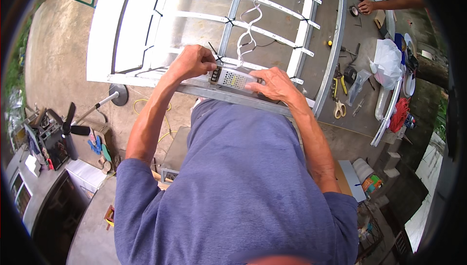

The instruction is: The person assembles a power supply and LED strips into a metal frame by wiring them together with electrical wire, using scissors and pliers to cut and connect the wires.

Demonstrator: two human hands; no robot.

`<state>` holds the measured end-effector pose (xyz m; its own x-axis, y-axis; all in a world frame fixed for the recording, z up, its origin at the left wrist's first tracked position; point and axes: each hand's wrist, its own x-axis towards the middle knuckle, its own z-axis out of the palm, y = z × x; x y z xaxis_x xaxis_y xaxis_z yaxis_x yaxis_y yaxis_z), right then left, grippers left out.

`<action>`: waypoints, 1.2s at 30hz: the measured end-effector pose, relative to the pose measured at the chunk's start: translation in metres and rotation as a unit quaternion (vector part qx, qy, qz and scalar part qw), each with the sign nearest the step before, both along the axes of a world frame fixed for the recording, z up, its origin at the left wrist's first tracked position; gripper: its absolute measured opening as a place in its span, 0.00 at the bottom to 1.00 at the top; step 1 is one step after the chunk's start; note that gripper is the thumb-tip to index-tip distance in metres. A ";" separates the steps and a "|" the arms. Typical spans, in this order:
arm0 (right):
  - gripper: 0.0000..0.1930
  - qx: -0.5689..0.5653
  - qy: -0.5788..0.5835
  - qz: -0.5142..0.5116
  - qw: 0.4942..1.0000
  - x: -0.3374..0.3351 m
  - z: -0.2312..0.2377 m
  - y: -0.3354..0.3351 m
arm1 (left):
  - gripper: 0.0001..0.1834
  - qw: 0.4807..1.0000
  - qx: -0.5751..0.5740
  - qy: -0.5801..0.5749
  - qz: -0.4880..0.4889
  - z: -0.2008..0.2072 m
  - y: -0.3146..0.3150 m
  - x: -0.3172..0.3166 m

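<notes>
A power supply (233,79) with a perforated metal case lies along the near bar of the metal frame (228,93). Its dark screw terminals face left. My right hand (276,85) grips the case's right end between thumb and fingers. At the terminal end, my left hand (194,63) is closed in a pinch; whatever is between its fingertips is hidden. Beside those fingertips a black cable tie (214,50) sticks up from the frame. White LED strips (272,31) run across the frame, tied with black ties. A white twisted wire (249,31) hangs down across them toward the power supply.
On the right of the table lie scissors (339,109), yellow-handled pliers (339,79), a white plastic bag (387,63) and red wire (400,115). Another person's hand (366,6) rests near a tape roll (353,10). A fan (73,125) stands at lower left.
</notes>
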<state>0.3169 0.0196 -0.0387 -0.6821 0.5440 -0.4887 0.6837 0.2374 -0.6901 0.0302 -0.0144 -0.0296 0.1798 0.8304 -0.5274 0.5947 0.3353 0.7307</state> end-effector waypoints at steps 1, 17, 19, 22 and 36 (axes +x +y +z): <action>0.28 0.017 0.011 0.001 1.000 0.001 -0.001 0.000 | 0.09 1.000 0.003 -0.005 0.000 -0.003 0.000 0.000; 0.26 0.009 0.005 0.023 1.000 -0.002 0.017 0.003 | 0.11 1.000 0.024 0.014 -0.010 -0.010 0.000 0.001; 0.27 0.029 0.012 0.025 0.999 -0.003 0.020 0.003 | 0.11 1.000 0.019 0.016 -0.015 -0.007 0.001 0.002; 0.27 0.061 0.024 0.031 0.997 -0.002 0.011 0.000 | 0.10 1.000 0.008 0.021 -0.013 -0.002 0.001 0.002; 0.25 0.042 0.029 0.034 0.998 0.000 0.005 0.002 | 0.09 0.999 -0.030 -0.012 0.013 0.003 0.002 0.004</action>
